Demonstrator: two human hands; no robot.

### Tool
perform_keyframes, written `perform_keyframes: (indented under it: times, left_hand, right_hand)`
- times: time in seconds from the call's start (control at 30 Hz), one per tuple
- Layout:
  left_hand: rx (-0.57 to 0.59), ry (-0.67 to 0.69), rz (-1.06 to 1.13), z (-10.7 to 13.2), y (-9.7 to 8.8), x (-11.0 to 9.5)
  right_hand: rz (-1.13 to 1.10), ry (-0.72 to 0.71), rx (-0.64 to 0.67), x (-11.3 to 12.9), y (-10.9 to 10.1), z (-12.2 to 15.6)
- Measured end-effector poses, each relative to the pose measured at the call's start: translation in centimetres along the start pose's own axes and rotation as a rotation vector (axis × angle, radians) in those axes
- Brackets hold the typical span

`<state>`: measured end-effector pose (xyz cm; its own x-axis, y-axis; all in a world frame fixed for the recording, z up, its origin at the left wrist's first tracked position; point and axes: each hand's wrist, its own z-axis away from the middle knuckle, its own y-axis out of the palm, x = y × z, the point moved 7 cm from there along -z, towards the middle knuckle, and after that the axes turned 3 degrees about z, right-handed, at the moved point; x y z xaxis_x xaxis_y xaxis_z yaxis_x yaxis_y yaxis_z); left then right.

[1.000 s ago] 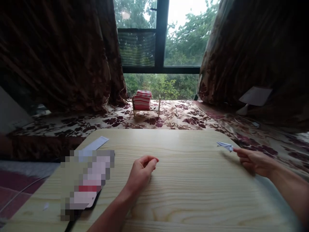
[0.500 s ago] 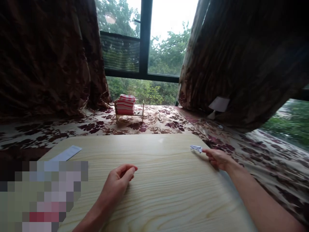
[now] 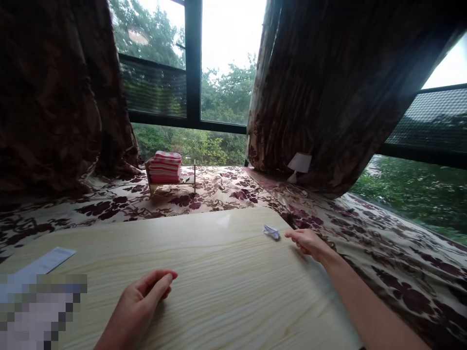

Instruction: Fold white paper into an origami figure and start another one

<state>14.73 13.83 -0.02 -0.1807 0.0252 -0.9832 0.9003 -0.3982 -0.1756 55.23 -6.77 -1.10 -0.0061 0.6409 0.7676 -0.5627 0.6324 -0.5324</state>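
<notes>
A small folded piece of white paper [image 3: 271,232] with bluish markings lies near the far right corner of the wood-grain tabletop [image 3: 204,253]. My right hand [image 3: 308,244] is just right of it, a small gap away, with the index finger reaching toward it and the other fingers curled; nothing shows in the hand. Over the left middle of the tabletop, my left hand [image 3: 148,294] is closed, thumb tip against the index finger, and I see nothing held there. Farther left lies a flat strip of white paper [image 3: 54,260], partly covered by a pixelated patch.
Beyond the table spreads a floral cloth [image 3: 219,189]. On it stand a little rack [image 3: 194,182] with folded red-and-white cloths [image 3: 165,167] and a small white lamp [image 3: 299,163]. Dark curtains [image 3: 314,97] hang by the windows. Blurred pixels hide the lower left corner.
My right hand has let go of the folded paper and moved slightly away to its right. The view has turned right, shifting everything leftward; my left hand keeps its closed pose.
</notes>
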Motion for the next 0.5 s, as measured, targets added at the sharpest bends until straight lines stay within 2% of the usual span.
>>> perform_keyframes:
  times: [0.13,0.23,0.3,0.37,0.43,0.5]
  left_hand:
    - [0.016,0.016,-0.010,-0.6,0.2,0.3]
    - [0.067,0.032,-0.066,0.1,0.2,-0.9]
    - [0.118,0.083,-0.112,1.4,0.0,-2.7]
    - [0.140,0.164,-0.155,2.8,-0.8,-4.9]
    - [0.104,0.232,-0.240,3.2,-2.6,-6.4]
    - [0.057,0.237,-0.386,2.6,-5.7,-6.5]
  right_hand:
    - [-0.001,-0.085,-0.060,1.0,-0.6,1.5]
    - [0.002,-0.222,-0.019,3.3,1.5,3.9]
    - [0.007,-0.332,0.081,5.4,4.8,6.2]
    - [0.018,-0.440,0.203,7.6,9.0,8.9]
    - [0.069,-0.618,0.286,9.8,13.2,11.9]
    - [0.096,-0.741,0.376,11.2,17.3,14.5]
